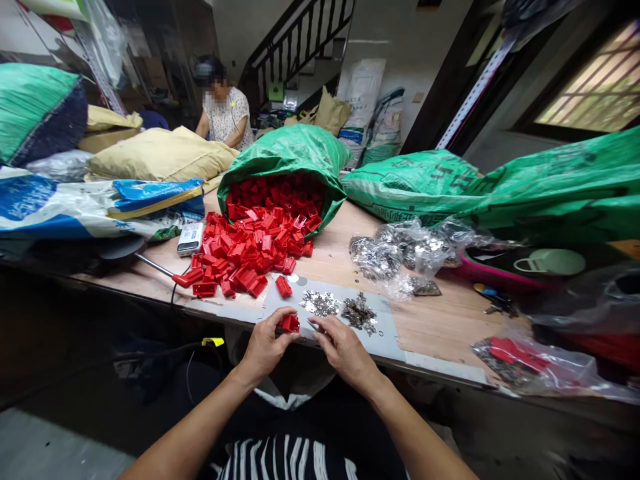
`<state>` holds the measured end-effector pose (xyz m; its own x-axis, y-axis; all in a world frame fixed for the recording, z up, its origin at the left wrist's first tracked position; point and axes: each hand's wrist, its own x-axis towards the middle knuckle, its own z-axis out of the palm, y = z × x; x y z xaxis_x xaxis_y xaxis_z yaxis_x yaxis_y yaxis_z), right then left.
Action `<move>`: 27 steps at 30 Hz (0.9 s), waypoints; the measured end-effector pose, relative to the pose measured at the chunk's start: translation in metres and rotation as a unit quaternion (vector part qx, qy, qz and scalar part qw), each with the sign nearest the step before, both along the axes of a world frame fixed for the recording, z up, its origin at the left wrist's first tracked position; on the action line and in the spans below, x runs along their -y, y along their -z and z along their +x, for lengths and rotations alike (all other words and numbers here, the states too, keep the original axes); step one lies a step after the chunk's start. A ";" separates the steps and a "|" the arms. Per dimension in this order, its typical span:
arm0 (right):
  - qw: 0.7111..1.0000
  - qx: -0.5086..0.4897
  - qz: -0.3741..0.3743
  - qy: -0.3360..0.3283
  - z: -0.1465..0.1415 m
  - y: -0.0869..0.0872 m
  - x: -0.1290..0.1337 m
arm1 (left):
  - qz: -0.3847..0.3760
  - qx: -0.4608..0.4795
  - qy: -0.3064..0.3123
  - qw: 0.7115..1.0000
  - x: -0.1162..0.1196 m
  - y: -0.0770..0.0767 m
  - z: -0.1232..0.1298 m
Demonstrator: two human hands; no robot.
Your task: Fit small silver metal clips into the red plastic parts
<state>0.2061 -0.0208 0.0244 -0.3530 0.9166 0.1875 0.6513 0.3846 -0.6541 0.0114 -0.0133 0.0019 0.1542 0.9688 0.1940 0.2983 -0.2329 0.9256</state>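
My left hand (265, 341) grips a small red plastic housing (290, 323) between thumb and fingers, just above the table's front edge. Close on its right, my right hand (343, 345) is pinched, with a small piece that looks like metal at its fingertips. Beyond the hands, on a grey sheet (385, 313), lie a pile of shiny silver metal pieces (320, 303) and a pile of darker metal pieces (359, 312). One loose red housing (283, 287) sits at the sheet's far left. A heap of red housings (245, 247) spills from a green sack (290, 150).
Clear plastic bags of metal parts (380, 257) lie right of the green sack. A bag with red and metal bits (535, 363) rests at the right front. A white device (191, 239) stands left of the heap. Another person (227, 110) sits across the table.
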 end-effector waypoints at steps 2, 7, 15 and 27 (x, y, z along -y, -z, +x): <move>1.000 0.003 0.000 0.010 -0.001 0.002 -0.002 | 0.017 -0.039 0.006 0.999 -0.004 0.001 0.000; 1.000 0.016 0.004 0.005 -0.002 0.005 -0.005 | 0.045 -0.064 0.033 0.996 -0.007 0.004 0.001; 0.999 0.031 0.009 -0.026 -0.002 0.003 -0.007 | 0.059 -0.063 0.056 0.995 -0.010 0.004 -0.001; 0.997 0.065 0.018 -0.021 -0.005 0.006 -0.003 | 0.058 -0.048 0.049 0.996 -0.012 0.004 0.000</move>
<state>0.2012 -0.0175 0.0181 -0.4144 0.8940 0.1705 0.7127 0.4352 -0.5502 0.0117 -0.0013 -0.0026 0.2698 0.9199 0.2845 0.3541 -0.3695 0.8591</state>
